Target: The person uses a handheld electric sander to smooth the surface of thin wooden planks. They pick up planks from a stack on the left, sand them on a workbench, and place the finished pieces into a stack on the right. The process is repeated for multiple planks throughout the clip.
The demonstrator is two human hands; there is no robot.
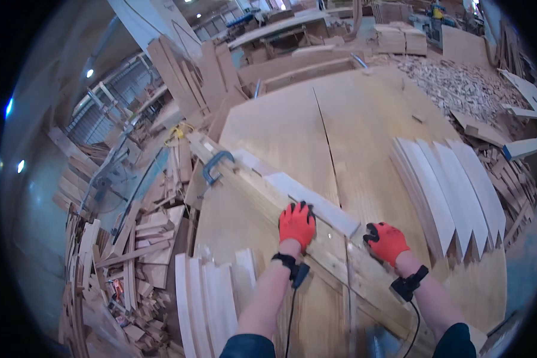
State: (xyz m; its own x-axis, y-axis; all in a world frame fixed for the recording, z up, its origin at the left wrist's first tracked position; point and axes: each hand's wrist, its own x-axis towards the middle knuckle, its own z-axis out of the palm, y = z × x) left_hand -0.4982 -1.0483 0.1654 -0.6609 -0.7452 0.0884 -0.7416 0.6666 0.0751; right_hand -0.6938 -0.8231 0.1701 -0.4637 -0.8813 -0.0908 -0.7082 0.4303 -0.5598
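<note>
Flat white board noted lying aslant on the wooden worktable, along the far side of a long timber beam; a second pale piece is seen at its far left end, though whether the two are joined cannot be made out. The beam is held at its far left part by a blue clamp. The red-and-black-gloved left hand is laid palm down over the beam, its fingertips at the board's near edge; whether the edge is gripped or merely pressed cannot be told. The right hand, gloved alike, is held with fingers partly bent just beside the board's near right end; contact or grip there cannot be confirmed. Curved white pieces are stacked at the right, and similar ones are stood at the near left; neither stack is touched. The step in hand is judged to be the seating or aligning of the board against the beam. For the next move, steady pressure from the left hand seems to be called for, with the free end guided by the right so that the edge is kept flush
</note>
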